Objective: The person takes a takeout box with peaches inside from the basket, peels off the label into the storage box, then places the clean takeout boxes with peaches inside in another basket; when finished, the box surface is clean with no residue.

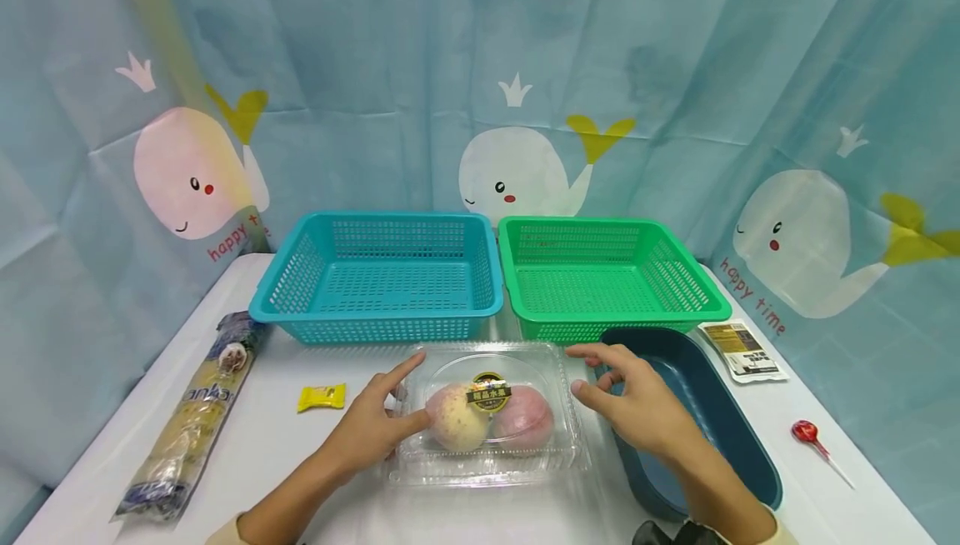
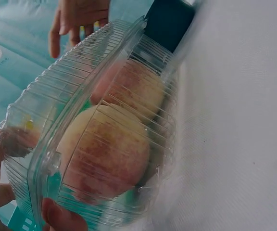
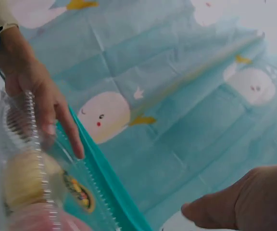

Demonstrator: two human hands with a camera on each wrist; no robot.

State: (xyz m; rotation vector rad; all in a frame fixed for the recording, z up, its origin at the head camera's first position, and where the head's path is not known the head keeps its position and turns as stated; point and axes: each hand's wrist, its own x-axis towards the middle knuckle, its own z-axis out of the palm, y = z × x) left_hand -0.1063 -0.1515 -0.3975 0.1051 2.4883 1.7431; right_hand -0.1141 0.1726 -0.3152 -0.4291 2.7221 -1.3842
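Note:
A clear plastic box stands on the table in front of me, its lid closed. Inside sit two peaches, a pale yellow peach and a pink peach; a black and gold label is stuck on top. My left hand grips the box's left side, thumb and fingers about its edge, as the left wrist view also shows. My right hand hovers off the box's right side, fingers loosely bent and holding nothing, above a dark blue tub.
Behind the box stand a blue basket and a green basket. To the left lie a yellow-wrapped sweet and a long bagged package. A flat sachet and a red lollipop lie at the right.

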